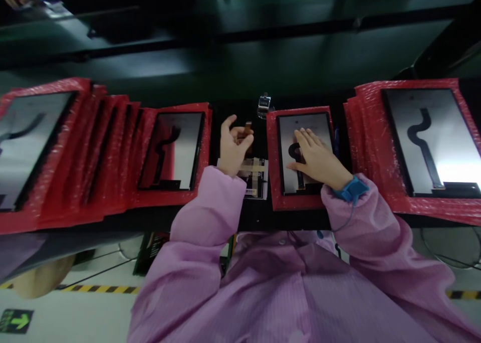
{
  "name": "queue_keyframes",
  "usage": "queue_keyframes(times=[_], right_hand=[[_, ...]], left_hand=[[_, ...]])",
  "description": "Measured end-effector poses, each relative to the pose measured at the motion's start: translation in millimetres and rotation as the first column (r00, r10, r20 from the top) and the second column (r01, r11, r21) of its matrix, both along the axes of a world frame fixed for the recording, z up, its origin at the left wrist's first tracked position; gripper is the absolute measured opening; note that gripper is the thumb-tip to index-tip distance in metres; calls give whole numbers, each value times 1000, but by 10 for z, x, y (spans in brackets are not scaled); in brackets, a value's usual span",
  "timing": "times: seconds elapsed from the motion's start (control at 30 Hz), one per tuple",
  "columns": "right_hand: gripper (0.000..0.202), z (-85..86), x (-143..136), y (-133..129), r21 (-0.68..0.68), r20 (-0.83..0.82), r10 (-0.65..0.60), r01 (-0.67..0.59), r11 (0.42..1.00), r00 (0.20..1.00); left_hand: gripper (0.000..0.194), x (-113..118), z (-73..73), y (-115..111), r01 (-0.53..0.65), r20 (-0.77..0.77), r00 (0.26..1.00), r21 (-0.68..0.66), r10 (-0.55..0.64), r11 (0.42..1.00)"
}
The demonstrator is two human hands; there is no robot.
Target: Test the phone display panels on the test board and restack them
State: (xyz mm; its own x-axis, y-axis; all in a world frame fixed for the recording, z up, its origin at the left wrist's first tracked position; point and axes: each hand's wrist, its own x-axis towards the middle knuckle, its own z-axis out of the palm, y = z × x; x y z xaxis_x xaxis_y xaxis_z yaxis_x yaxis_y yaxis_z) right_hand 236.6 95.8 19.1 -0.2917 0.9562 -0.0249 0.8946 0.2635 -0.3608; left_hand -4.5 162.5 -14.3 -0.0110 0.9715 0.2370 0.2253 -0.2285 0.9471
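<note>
My left hand [232, 146] is raised over the dark bench, thumb and forefinger pinching a small copper-brown flex cable [248, 127]. My right hand [319, 158] lies flat with its fingers stretched out on a display panel [303, 122]. A curved black ribbon cable [294, 151] runs across the panel's back, partly under my fingers. The panel rests on a red bubble-wrap sheet [277, 197]. Below my left hand, partly hidden by my sleeve, is a small flat part with yellowish tape [256, 168]. A blue wrist strap [352, 188] circles my right wrist.
At left, red bubble-wrap sleeves [112, 162] overlap in a row, with a display panel [180, 147] on the nearest. More panels lie on red wrap at far left and on a stack at right [432, 132]. A small shiny metal object [264, 104] stands behind.
</note>
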Motion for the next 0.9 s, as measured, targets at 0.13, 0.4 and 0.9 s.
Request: queue_keyframes(times=[0.13, 0.4, 0.9], right_hand=[[94, -17, 6, -2, -22, -39, -15, 14, 1000, 999], [89, -2, 29, 33, -22, -75, -41, 39, 999, 996], [72, 38, -157, 40, -126, -704, -266, 252, 959, 659]], left_hand=[[53, -24, 49, 25, -11, 142, 990, 110, -4, 994], [42, 20, 171, -44, 41, 107, 993, 155, -58, 987], [35, 57, 268, -171, 207, 161, 961, 113, -223, 972]])
